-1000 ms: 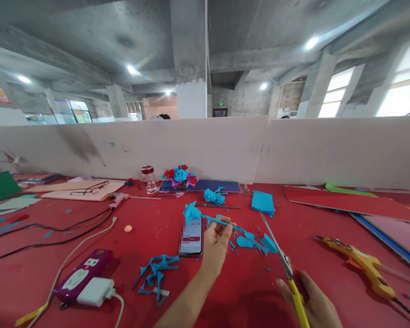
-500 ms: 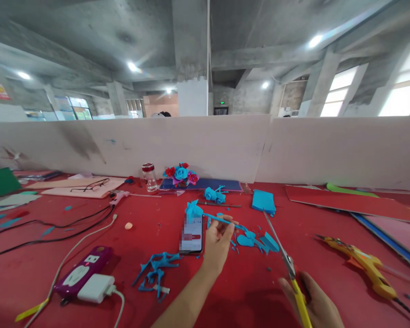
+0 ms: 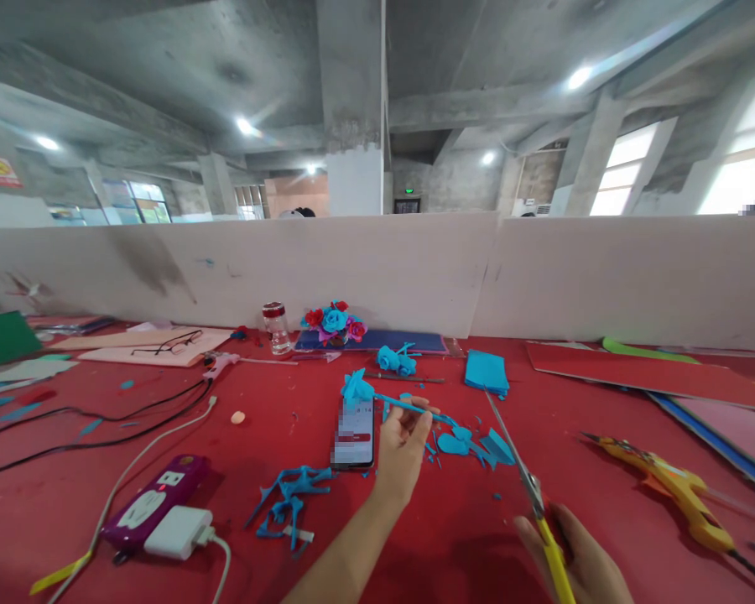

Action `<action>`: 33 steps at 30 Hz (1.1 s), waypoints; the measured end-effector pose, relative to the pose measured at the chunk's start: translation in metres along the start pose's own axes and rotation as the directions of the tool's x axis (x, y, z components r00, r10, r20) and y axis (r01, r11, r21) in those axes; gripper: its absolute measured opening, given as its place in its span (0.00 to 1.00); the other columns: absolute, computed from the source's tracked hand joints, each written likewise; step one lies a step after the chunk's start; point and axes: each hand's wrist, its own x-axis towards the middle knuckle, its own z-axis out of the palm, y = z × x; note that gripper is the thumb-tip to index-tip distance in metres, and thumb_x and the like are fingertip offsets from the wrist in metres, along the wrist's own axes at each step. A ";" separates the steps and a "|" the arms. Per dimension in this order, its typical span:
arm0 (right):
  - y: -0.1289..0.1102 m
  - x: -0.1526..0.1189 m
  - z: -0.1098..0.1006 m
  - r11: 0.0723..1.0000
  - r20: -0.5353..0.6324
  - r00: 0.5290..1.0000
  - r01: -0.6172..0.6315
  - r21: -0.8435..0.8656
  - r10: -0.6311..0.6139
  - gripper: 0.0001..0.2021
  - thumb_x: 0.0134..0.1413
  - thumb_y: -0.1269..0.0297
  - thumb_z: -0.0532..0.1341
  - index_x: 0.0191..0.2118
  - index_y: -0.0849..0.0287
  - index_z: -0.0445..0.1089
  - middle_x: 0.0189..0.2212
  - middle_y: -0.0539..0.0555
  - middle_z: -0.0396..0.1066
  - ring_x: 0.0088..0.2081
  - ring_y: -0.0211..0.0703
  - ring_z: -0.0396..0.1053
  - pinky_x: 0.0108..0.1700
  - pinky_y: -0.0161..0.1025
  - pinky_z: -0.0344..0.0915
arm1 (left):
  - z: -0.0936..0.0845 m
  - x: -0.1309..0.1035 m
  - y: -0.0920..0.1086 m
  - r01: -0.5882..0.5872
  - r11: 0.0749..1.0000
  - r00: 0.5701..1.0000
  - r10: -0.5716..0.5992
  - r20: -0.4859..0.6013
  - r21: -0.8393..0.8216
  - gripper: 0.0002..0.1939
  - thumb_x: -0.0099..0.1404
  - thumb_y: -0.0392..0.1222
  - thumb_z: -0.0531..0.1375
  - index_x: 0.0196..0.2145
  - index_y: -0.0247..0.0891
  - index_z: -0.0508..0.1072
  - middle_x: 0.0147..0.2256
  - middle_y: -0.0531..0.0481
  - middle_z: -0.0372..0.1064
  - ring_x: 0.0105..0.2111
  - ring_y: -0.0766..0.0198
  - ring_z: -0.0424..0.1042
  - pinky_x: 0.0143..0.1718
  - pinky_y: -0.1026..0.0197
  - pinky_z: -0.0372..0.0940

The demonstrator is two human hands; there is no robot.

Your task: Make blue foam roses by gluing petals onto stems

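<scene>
Between the fingertips of my left hand (image 3: 403, 445) is the thin blue stem of a paper flower (image 3: 356, 387). Its bloom points left, over the top of a phone (image 3: 353, 440) lying on the table. My right hand (image 3: 579, 554) grips yellow-handled scissors (image 3: 532, 486), with the blades pointing up and away and looking closed. Blue cut pieces (image 3: 462, 442) lie just right of my left hand. Beyond the scissor tips sits a stack of blue paper squares (image 3: 486, 370). Several finished blue flowers (image 3: 396, 359) rest behind the stem.
A yellow glue gun (image 3: 660, 482) lies at right. At left are a purple power strip (image 3: 154, 499) with a white charger (image 3: 179, 530), cables, and blue scraps (image 3: 293, 495). A glass jar (image 3: 277, 329) and a flower bouquet (image 3: 335, 321) stand at the back before a white partition (image 3: 257, 268).
Almost nothing differs. Both hands keep their places with the flower stem and the scissors; the whole view has shifted very slightly.
</scene>
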 end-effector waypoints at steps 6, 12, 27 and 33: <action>-0.004 -0.003 0.000 0.999 -0.016 1.000 -0.013 0.046 0.014 0.18 0.38 0.46 0.57 0.28 0.56 0.63 0.17 0.51 0.69 0.22 0.45 0.68 0.23 0.33 0.62 | -0.001 -0.001 0.000 -0.005 1.000 1.000 0.005 0.010 0.010 0.09 0.54 0.42 0.62 0.33 0.37 0.68 0.32 0.49 0.71 0.35 0.63 0.70 0.40 0.60 0.64; 0.002 -0.001 -0.003 0.999 0.014 1.000 -0.005 0.039 0.004 0.18 0.36 0.46 0.59 0.28 0.57 0.63 0.19 0.52 0.71 0.23 0.45 0.69 0.23 0.32 0.63 | -0.002 -0.001 0.000 -0.008 1.000 1.000 0.008 0.022 0.012 0.10 0.55 0.43 0.62 0.34 0.37 0.69 0.33 0.48 0.71 0.36 0.62 0.70 0.40 0.59 0.64; 0.002 -0.003 -0.001 0.999 -0.024 1.000 -0.005 0.044 0.006 0.20 0.37 0.45 0.57 0.29 0.57 0.63 0.20 0.53 0.71 0.24 0.46 0.70 0.24 0.33 0.63 | 0.001 -0.002 0.003 0.000 1.000 1.000 0.000 0.006 0.007 0.09 0.55 0.42 0.61 0.33 0.37 0.69 0.32 0.49 0.71 0.35 0.64 0.70 0.39 0.61 0.64; 0.013 -0.004 0.008 0.994 -0.053 0.999 0.004 0.105 0.001 0.24 0.36 0.42 0.58 0.32 0.60 0.65 0.20 0.54 0.71 0.24 0.46 0.70 0.24 0.33 0.64 | -0.002 0.000 -0.002 0.009 1.000 1.000 -0.009 0.014 0.009 0.09 0.55 0.42 0.61 0.34 0.36 0.68 0.33 0.48 0.71 0.36 0.63 0.69 0.41 0.61 0.64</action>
